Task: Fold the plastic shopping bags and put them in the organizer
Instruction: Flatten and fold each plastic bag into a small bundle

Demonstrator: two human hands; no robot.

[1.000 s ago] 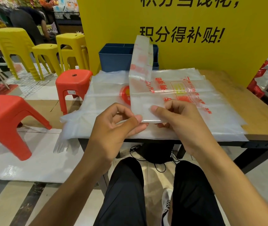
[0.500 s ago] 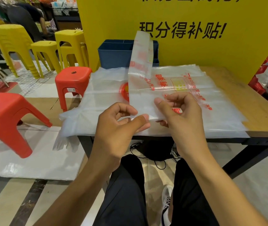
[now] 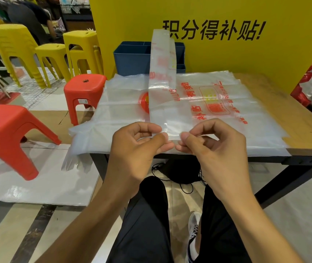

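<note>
Strip (image 3: 161, 76) rises from grip of both hands (image 3: 172, 143).

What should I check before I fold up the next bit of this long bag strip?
1. Left hand pinches the strip's near end: ok.
2. Right hand pinches it too: ok.
3. Folded bag strip lies straight, away from you: ok.
4. Strip's far end stands up at the blue organizer: not ok, flatten it.
5. Stack of flat bags rests on the table: ok.
6. Room inside the organizer: cannot tell.
</note>
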